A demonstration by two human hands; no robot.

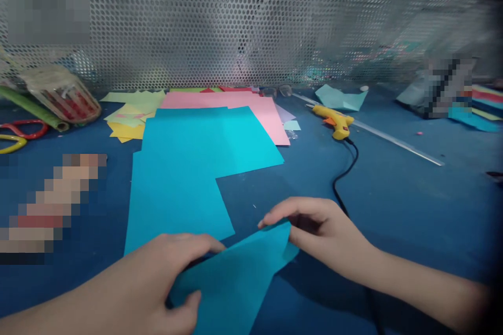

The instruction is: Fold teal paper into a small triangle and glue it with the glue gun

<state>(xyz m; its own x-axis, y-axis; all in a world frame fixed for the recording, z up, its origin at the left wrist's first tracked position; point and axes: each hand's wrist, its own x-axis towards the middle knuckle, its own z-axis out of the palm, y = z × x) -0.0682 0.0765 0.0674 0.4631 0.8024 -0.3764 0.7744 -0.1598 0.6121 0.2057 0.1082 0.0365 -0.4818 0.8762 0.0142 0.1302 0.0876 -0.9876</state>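
Note:
A folded piece of blue paper (231,282) is held up near the front of the table, tilted. My left hand (168,277) grips its left side, thumb on the near face and the other fingers behind the upper edge. At the upper right corner, my right hand (322,230) pinches the paper between thumb and fingers. Just beyond both hands, several flat sheets of blue paper (188,167) lie overlapped on the table. A pink sheet (271,120) sticks out from under them at the back.
A yellow glue gun (338,123) with a black cord lies right of the sheets, beside a clear stick (401,142). Behind it rests a pale folded paper (341,98). At left are a jar (65,95) and scissors (27,128). A perforated metal screen (236,21) closes off the back.

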